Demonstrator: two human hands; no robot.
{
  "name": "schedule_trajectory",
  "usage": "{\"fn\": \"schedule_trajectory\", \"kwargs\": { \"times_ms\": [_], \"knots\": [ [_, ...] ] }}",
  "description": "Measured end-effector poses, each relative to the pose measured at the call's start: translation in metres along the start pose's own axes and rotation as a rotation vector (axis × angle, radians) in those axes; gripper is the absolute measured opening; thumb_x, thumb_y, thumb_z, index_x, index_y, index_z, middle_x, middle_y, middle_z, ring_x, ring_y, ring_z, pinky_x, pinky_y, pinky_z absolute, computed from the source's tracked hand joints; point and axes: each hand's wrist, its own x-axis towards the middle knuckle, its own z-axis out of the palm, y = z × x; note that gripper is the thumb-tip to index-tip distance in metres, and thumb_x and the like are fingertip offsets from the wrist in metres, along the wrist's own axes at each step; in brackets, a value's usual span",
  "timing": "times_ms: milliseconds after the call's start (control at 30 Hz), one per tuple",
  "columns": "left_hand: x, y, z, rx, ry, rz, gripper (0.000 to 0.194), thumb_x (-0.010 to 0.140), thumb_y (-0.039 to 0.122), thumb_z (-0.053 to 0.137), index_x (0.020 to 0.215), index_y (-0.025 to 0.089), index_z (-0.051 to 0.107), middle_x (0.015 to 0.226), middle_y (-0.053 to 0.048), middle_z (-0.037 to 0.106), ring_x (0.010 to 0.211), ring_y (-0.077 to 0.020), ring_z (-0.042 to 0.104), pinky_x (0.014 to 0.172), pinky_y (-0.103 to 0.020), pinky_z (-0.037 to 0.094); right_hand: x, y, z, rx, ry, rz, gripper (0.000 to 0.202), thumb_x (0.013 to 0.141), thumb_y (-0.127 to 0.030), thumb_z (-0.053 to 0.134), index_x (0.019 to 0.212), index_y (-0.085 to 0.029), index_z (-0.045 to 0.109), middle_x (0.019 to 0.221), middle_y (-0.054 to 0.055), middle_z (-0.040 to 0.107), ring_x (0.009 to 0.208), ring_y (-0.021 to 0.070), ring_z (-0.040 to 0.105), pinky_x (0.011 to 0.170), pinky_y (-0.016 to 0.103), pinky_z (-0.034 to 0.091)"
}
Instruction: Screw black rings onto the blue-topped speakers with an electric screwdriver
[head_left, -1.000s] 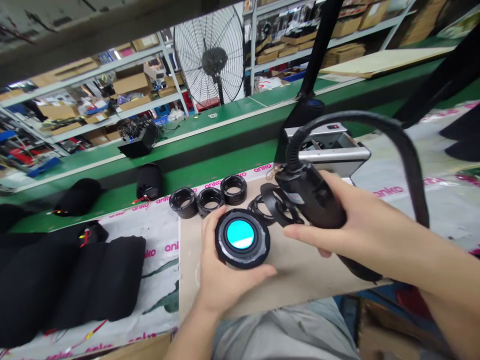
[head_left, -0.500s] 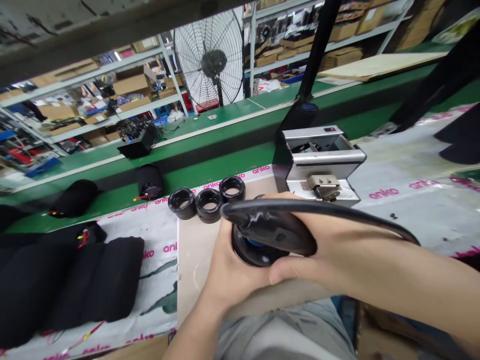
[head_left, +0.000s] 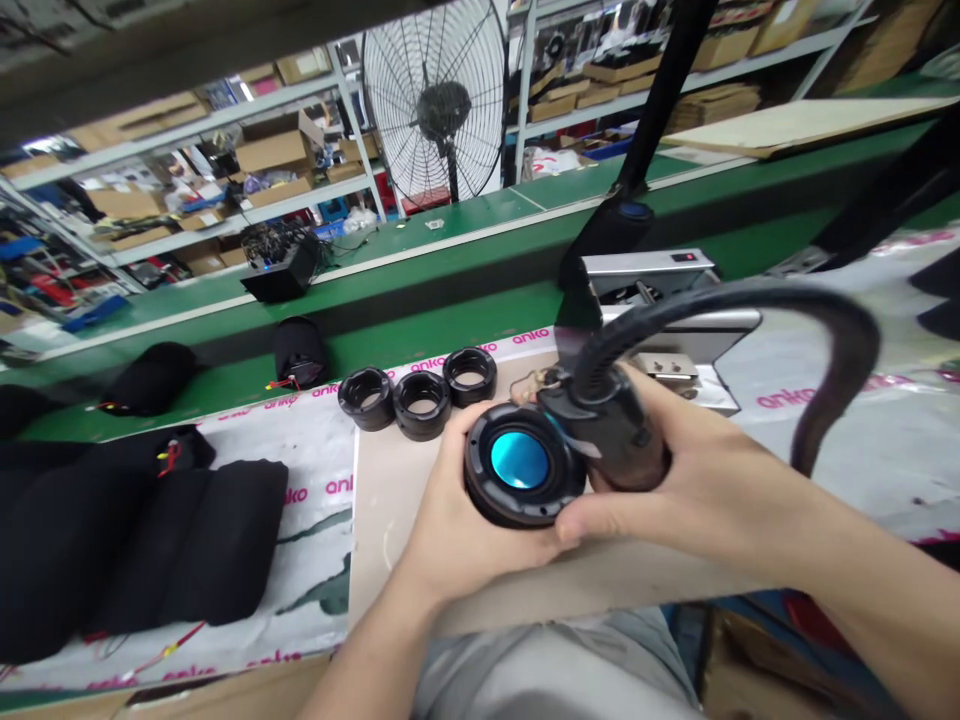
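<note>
Here the left hand has its fingers closed around a round speaker, just above the worktop, blue face up toward the camera. The right hand clenches a black tool touching it, long axis slanting up-left.

Round black speaker driver, blue centre cone facing up, tilted; black corded handheld tool touches its right rim, above the board.
</note>
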Motion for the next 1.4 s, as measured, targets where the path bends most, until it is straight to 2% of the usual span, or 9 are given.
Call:
{"fn": "schedule_trajectory", "kwargs": {
  "times_ms": [267, 533, 733, 867, 967, 1100, 1167, 1300, 1400],
  "knots": [
    [-0.002, 0.003, -0.001, -0.046, -0.032, -0.059, 0.102, 0.047, 0.004, 0.102, 0.133, 0.032, 0.055, 0.139, 0.003, 0.073, 0.131, -0.0218, 0.069, 0.115, -0.034, 0.053, -0.004, -0.004, 0.002, -0.128, 0.039, 0.057, 0.044, 0.050, -0.046, 0.091, 0.080, -0.029, 0.064, 0.065, -0.006, 0.063, 0.063, 0.0197, 0.053, 0.062, 0.029, 0.047],
    [-0.003, -0.002, -0.002, -0.032, -0.028, -0.042, 0.105, 0.046, 0.005, 0.101, 0.137, 0.029, 0.056, 0.141, -0.001, 0.070, 0.133, -0.0261, 0.067, 0.116, -0.037, 0.052, -0.003, 0.001, 0.009, -0.219, 0.096, 0.174, 0.044, 0.044, -0.052, 0.087, 0.070, -0.027, 0.062, 0.070, -0.001, 0.066, 0.069, 0.0271, 0.062, 0.075, 0.043, 0.060],
    [-0.006, 0.002, -0.001, 0.019, -0.026, -0.037, 0.091, 0.057, 0.013, 0.098, 0.135, 0.025, 0.053, 0.142, -0.006, 0.070, 0.131, -0.0284, 0.069, 0.116, -0.045, 0.054, -0.011, -0.016, 0.011, -0.196, 0.060, 0.091, 0.056, 0.058, -0.051, 0.083, 0.113, -0.040, 0.075, 0.108, -0.001, 0.077, 0.103, 0.0356, 0.072, 0.087, 0.047, 0.063],
    [-0.007, 0.000, 0.000, 0.015, 0.002, -0.080, 0.098, 0.050, 0.015, 0.102, 0.134, 0.027, 0.054, 0.142, -0.006, 0.070, 0.133, -0.0315, 0.067, 0.118, -0.049, 0.053, -0.005, -0.018, 0.005, -0.281, 0.008, 0.106, 0.066, 0.055, -0.051, 0.085, 0.120, -0.045, 0.073, 0.106, -0.001, 0.077, 0.098, 0.0375, 0.073, 0.085, 0.050, 0.064],
    [-0.008, -0.003, 0.000, 0.030, 0.031, -0.076, 0.098, 0.049, 0.020, 0.106, 0.132, 0.027, 0.055, 0.140, -0.007, 0.070, 0.133, -0.0342, 0.066, 0.118, -0.054, 0.053, 0.004, -0.012, -0.001, -0.384, -0.062, 0.112, 0.084, 0.053, -0.059, 0.089, 0.133, -0.048, 0.067, 0.118, -0.002, 0.076, 0.102, 0.0380, 0.073, 0.086, 0.052, 0.063],
    [-0.007, -0.009, 0.002, -0.015, 0.052, 0.005, 0.125, 0.036, 0.032, 0.111, 0.145, 0.029, 0.049, 0.147, -0.011, 0.066, 0.139, -0.0386, 0.063, 0.123, -0.058, 0.048, 0.004, -0.011, 0.000, -0.354, -0.127, 0.141, 0.077, 0.058, -0.053, 0.086, 0.132, -0.043, 0.068, 0.119, -0.002, 0.076, 0.106, 0.0342, 0.074, 0.083, 0.042, 0.063],
    [-0.006, -0.012, 0.002, -0.008, 0.059, 0.051, 0.127, 0.032, 0.035, 0.111, 0.144, 0.031, 0.051, 0.146, -0.010, 0.067, 0.137, -0.0371, 0.065, 0.122, -0.054, 0.049, 0.002, -0.011, 0.001, -0.286, -0.071, 0.119, 0.068, 0.057, -0.045, 0.086, 0.123, -0.037, 0.072, 0.112, -0.002, 0.077, 0.100, 0.0308, 0.073, 0.078, 0.036, 0.062],
    [-0.005, -0.012, 0.004, 0.134, 0.114, 0.158, 0.101, 0.045, 0.032, 0.109, 0.133, 0.029, 0.059, 0.138, -0.008, 0.071, 0.127, -0.0309, 0.072, 0.112, -0.044, 0.057, -0.003, 0.001, -0.014, -0.069, -0.006, 0.068, 0.070, 0.056, -0.044, 0.091, 0.121, -0.029, 0.070, 0.083, 0.000, 0.074, 0.070, 0.0265, 0.069, 0.055, 0.032, 0.054],
    [-0.008, -0.010, 0.005, 0.223, 0.118, 0.181, 0.093, 0.054, 0.028, 0.103, 0.135, 0.030, 0.058, 0.136, -0.006, 0.071, 0.124, -0.0262, 0.073, 0.105, -0.035, 0.059, -0.007, 0.008, -0.043, 0.273, 0.301, -0.013, 0.050, 0.071, -0.055, 0.091, 0.107, -0.031, 0.067, 0.068, -0.002, 0.065, 0.051, 0.0213, 0.058, 0.050, 0.034, 0.049]
  ]
}}
